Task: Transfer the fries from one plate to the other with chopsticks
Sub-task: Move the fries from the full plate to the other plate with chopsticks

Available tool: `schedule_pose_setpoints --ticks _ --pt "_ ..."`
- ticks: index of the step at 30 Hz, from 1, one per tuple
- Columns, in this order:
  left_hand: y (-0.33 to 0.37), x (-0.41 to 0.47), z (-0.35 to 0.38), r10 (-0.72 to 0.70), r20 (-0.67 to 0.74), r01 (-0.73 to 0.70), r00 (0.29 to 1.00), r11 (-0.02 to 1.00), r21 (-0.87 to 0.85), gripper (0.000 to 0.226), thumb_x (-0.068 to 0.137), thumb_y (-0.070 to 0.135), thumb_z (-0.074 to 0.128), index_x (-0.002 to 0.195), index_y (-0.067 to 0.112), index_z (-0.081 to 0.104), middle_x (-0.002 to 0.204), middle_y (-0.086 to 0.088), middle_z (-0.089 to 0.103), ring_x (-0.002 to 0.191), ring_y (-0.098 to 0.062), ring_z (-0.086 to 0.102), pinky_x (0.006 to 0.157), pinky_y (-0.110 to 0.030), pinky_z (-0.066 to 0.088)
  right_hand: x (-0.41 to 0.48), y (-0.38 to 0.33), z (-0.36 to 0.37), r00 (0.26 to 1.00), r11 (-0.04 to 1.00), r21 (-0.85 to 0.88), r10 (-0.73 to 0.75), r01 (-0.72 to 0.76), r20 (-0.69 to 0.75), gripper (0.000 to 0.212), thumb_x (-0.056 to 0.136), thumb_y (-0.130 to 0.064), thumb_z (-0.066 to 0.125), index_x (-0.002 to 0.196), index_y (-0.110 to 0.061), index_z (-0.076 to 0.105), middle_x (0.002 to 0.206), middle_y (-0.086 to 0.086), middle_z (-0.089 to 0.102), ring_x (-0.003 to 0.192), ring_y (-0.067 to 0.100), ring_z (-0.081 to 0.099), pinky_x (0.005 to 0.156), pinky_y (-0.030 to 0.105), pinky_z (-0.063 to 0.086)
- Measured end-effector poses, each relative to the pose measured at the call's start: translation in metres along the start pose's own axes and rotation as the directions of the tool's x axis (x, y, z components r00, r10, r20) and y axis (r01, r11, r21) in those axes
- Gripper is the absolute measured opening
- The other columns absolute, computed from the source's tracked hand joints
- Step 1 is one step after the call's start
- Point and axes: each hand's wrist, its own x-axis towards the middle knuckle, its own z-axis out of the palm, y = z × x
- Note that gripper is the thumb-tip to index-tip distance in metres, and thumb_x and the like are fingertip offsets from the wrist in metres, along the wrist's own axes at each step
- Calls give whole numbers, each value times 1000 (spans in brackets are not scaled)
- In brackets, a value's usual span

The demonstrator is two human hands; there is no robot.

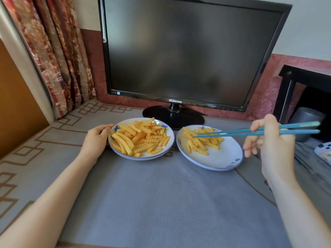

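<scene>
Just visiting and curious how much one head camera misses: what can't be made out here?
1. Head view: whether the chopsticks pinch a fry; their tips overlap the fries on the right plate.
2. Head view: the left hand, its fingertips hidden at the left plate rim.
3. Head view: the white, blue-dotted object, cut off by the right edge.

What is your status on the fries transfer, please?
Left hand holding rim of left plate. Right hand gripping chopsticks, tips at fries on right plate. Nothing between plates.
</scene>
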Motion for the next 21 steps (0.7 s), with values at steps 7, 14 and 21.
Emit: schedule_pose_setpoints --ticks 7,14,21 --pt "0 0 1 -2 -5 2 1000 1000 -8 31 98 10 39 114 11 65 100 -6 65 85 -14 60 71 -22 44 -1 4 -21 999 998 -55 -2 -1 -50 39 101 -23 32 67 -10 48 36 6 49 27 17 40 34 20 27" --pt "0 0 2 9 -9 -9 1000 1000 -3 32 98 9 38 115 10 64 100 -4 64 76 0 56 64 -14 40 -2 2 -24 999 998 -59 12 -15 -49 36 98 -22 34 68 -11 51 37 10 50 28 18 37 34 21 26" --pt "-1 1 2 7 -13 -7 1000 1000 -5 32 98 9 38 115 11 65 99 -4 64 77 -1 56 65 -15 41 -14 -5 7 990 998 55 -9 1 143 32 96 -13 35 68 -9 49 38 12 44 29 21 35 35 20 25"
